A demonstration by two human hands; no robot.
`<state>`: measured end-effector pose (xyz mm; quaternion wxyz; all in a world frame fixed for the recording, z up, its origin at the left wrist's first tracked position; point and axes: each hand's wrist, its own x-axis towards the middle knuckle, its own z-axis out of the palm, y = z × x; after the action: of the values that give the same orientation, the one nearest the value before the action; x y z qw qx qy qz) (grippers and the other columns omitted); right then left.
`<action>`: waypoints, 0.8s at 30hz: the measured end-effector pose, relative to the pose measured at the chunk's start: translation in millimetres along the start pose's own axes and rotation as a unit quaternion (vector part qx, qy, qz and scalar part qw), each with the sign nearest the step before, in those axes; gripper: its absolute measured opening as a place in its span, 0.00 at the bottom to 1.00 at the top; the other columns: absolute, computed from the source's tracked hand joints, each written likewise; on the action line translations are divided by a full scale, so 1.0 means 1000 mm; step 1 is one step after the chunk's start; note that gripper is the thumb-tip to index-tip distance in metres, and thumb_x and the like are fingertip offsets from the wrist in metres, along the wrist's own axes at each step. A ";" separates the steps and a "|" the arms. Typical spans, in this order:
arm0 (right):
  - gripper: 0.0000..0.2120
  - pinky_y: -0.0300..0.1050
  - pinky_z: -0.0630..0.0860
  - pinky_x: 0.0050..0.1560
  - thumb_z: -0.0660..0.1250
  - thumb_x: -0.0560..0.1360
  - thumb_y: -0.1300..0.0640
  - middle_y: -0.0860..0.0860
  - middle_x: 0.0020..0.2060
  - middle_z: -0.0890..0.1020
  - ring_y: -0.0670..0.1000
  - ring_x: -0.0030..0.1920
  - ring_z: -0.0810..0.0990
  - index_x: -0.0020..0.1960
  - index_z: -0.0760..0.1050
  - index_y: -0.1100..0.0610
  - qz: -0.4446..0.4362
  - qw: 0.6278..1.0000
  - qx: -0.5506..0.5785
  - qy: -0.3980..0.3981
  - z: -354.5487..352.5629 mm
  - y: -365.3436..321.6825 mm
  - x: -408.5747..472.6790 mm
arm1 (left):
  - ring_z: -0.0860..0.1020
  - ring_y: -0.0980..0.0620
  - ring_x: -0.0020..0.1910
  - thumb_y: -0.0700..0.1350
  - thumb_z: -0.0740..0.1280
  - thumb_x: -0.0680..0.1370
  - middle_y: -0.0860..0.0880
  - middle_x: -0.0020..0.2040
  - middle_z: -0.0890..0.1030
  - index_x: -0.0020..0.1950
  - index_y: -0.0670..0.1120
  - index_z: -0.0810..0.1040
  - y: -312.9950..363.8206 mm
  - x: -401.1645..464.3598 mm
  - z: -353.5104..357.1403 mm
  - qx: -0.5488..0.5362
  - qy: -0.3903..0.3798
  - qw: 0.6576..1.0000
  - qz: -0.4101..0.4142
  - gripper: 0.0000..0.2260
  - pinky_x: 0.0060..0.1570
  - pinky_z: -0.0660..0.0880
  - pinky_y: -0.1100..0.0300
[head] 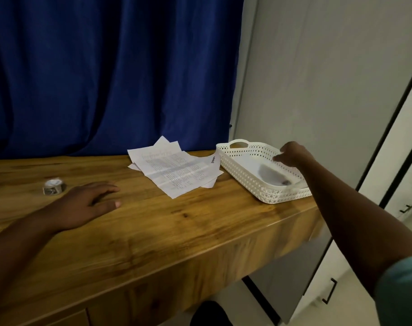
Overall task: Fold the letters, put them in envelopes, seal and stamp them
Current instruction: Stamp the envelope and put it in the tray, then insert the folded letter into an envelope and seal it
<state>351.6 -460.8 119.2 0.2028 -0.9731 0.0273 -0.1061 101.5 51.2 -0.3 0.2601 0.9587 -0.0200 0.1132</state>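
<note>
Barely begun — creased white printed letters [174, 167] lie unenveloped between flat, spread left hand [86, 203] and right hand [292, 154], perhaps empty, loosely curled over white perforated plastic basket [247, 177].

Dim, soft, motion-blurred wide-angle view

A home room: blue curtain [110, 74], wooden desk [165, 227], wardrobe doors [355, 285] alongside.

The left hand [88, 203] lies flat on the wooden desk [176, 231], near a small roll [54, 185]. The right hand [292, 154] reaches over a white basket [247, 182], fingers loosely bent. Printed letters [174, 171] lie beside the basket.
</note>
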 end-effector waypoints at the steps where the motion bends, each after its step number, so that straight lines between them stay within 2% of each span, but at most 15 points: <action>1: 0.20 0.56 0.79 0.63 0.76 0.76 0.49 0.58 0.59 0.84 0.61 0.57 0.83 0.63 0.79 0.59 -0.027 0.999 0.002 0.024 -0.002 -0.009 -0.002 | 0.69 0.52 0.76 0.66 0.67 0.75 0.53 0.77 0.72 0.65 0.69 0.71 0.001 0.000 0.000 0.003 -0.001 1.000 -0.001 0.19 0.77 0.66 0.49; 3: 0.21 0.55 0.78 0.64 0.75 0.76 0.49 0.57 0.61 0.84 0.59 0.59 0.82 0.65 0.79 0.55 -0.085 0.994 0.044 0.052 -0.002 -0.031 -0.005 | 0.69 0.53 0.76 0.67 0.66 0.75 0.53 0.77 0.72 0.65 0.70 0.71 0.002 0.000 -0.001 0.008 -0.004 1.000 -0.001 0.19 0.76 0.66 0.50; 5: 0.20 0.50 0.80 0.57 0.75 0.76 0.49 0.55 0.61 0.84 0.55 0.55 0.82 0.65 0.79 0.54 -0.140 0.985 0.089 0.051 0.005 -0.061 -0.011 | 0.68 0.53 0.77 0.69 0.66 0.74 0.53 0.78 0.72 0.67 0.68 0.71 0.001 0.001 -0.002 0.015 -0.006 1.000 -0.004 0.21 0.76 0.66 0.50; 7: 0.19 0.45 0.77 0.50 0.75 0.76 0.49 0.54 0.60 0.84 0.52 0.53 0.81 0.65 0.79 0.54 -0.190 0.975 0.112 0.025 0.020 -0.093 -0.021 | 0.68 0.53 0.77 0.70 0.65 0.74 0.52 0.78 0.72 0.70 0.65 0.73 0.002 0.000 -0.001 0.015 -0.006 1.000 -0.008 0.26 0.77 0.66 0.49; 11: 0.19 0.42 0.75 0.49 0.74 0.76 0.43 0.51 0.57 0.84 0.52 0.54 0.82 0.61 0.81 0.55 -0.240 0.957 0.148 -0.072 0.065 -0.148 -0.053 | 0.68 0.53 0.77 0.70 0.65 0.73 0.53 0.78 0.71 0.74 0.59 0.74 0.003 0.000 -0.003 0.021 -0.007 1.000 -0.016 0.31 0.77 0.65 0.50; 15: 0.29 0.47 0.74 0.60 0.69 0.75 0.31 0.50 0.66 0.81 0.54 0.64 0.79 0.66 0.79 0.51 -0.310 0.937 0.059 -0.152 0.116 -0.184 -0.095 | 0.68 0.53 0.77 0.70 0.64 0.73 0.53 0.78 0.71 0.74 0.59 0.74 0.005 0.000 -0.004 0.026 -0.006 1.000 -0.016 0.32 0.76 0.65 0.52; 19: 0.39 0.54 0.75 0.63 0.64 0.73 0.26 0.52 0.72 0.77 0.56 0.68 0.76 0.74 0.73 0.51 -0.335 0.917 -0.054 -0.210 0.147 -0.199 -0.135 | 0.67 0.53 0.77 0.71 0.63 0.73 0.53 0.78 0.71 0.75 0.58 0.74 0.006 -0.001 -0.005 0.038 -0.006 0.999 -0.019 0.33 0.76 0.65 0.52; 21: 0.37 0.55 0.75 0.65 0.61 0.76 0.28 0.54 0.72 0.77 0.57 0.68 0.77 0.74 0.73 0.53 -0.354 0.911 -0.084 -0.195 0.153 -0.200 -0.150 | 0.67 0.53 0.77 0.71 0.63 0.73 0.53 0.78 0.71 0.75 0.57 0.74 0.007 -0.002 -0.006 0.042 -0.006 0.999 -0.022 0.34 0.76 0.64 0.53; 24: 0.33 0.55 0.73 0.68 0.61 0.79 0.31 0.53 0.74 0.75 0.56 0.70 0.75 0.76 0.71 0.52 -0.378 0.904 -0.067 -0.189 0.151 -0.197 -0.168 | 0.68 0.53 0.76 0.70 0.65 0.74 0.53 0.78 0.70 0.77 0.57 0.72 0.008 -0.005 -0.009 0.040 0.007 0.999 -0.026 0.33 0.76 0.65 0.51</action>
<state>222.0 -205.1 30.5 0.0835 -0.9236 -0.3739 0.0131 93.8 48.4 10.5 0.2249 0.9676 0.0111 0.1140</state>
